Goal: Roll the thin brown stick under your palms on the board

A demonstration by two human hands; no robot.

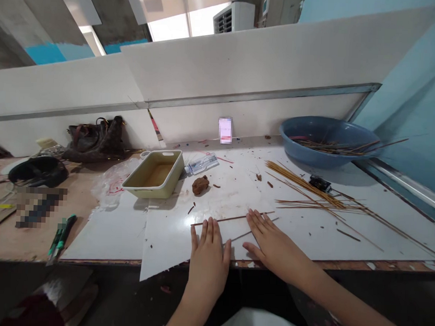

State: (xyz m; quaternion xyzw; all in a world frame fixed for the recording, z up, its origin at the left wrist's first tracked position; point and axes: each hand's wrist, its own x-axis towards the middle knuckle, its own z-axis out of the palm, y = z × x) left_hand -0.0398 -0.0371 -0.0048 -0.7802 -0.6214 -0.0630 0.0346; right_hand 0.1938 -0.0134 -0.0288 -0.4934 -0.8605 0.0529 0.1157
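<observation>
The table [19,241] carries a white laminate sheet [167,242]. Far right, a blue plastic basin [323,131] holds sticks; left of centre stands a cream tray [154,172], with a lump of brown clay [200,185] just beside it. Loose bamboo skewers [306,195] lie right. Your left hand [208,258] lies flat, fingers together, tips at a thin brown rod [233,219]. Your right hand [275,237] is spread, fingertips on the rod's far part; neither pinches.

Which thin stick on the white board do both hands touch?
The long stick under the fingertips of the left hand and right hand; the lower stick passes under the right hand only.
</observation>
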